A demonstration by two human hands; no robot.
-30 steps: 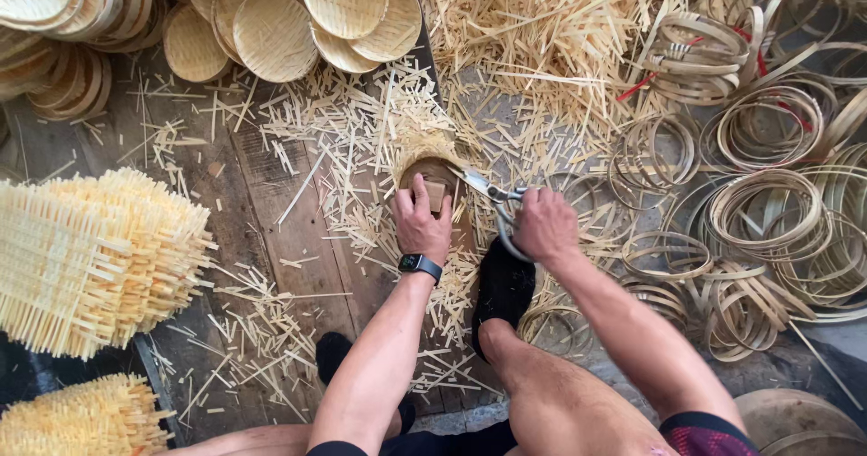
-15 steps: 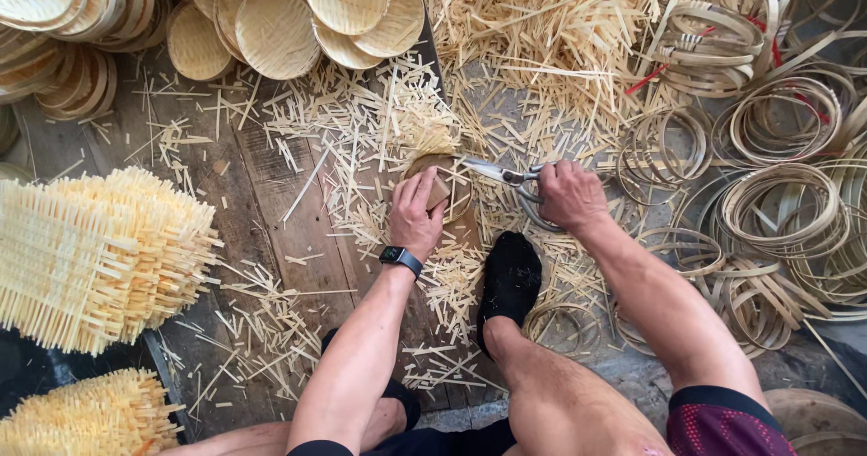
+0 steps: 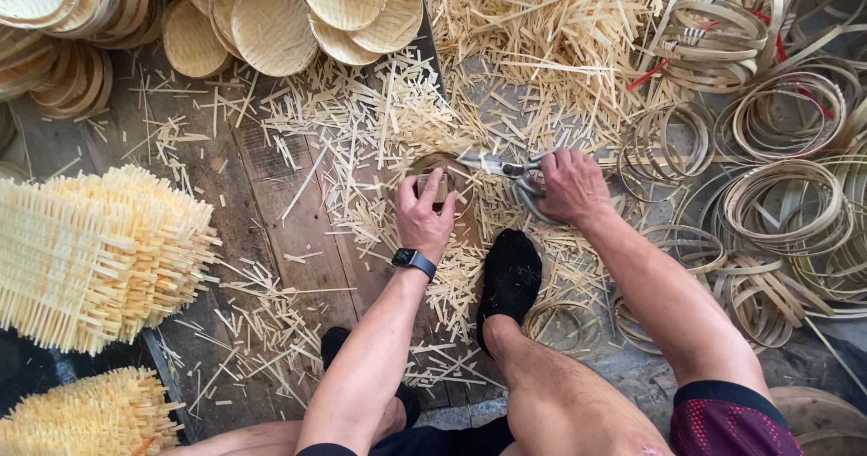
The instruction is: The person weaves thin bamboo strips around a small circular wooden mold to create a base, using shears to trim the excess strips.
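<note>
My left hand (image 3: 424, 214), with a dark watch on the wrist, presses down on a small round woven bamboo piece (image 3: 441, 169) lying on the wooden floor. My right hand (image 3: 569, 185) grips metal scissors (image 3: 497, 164) whose blades point left at the piece's upper right edge. A foot in a black sock (image 3: 510, 275) rests just below the piece, between my two arms. Much of the woven piece is hidden under my left hand's fingers.
Bamboo strip offcuts (image 3: 379, 131) litter the planks. Stacked round woven trays (image 3: 271, 27) lie at the top left. Stacks of untrimmed woven mats (image 3: 90, 257) sit at the left. Coiled bamboo hoops (image 3: 777, 194) fill the right side.
The scissors have swung from the piece's right side up to its upper edge, blades now pointing left. My left hand stays on the piece. The camera view shifted slightly.
</note>
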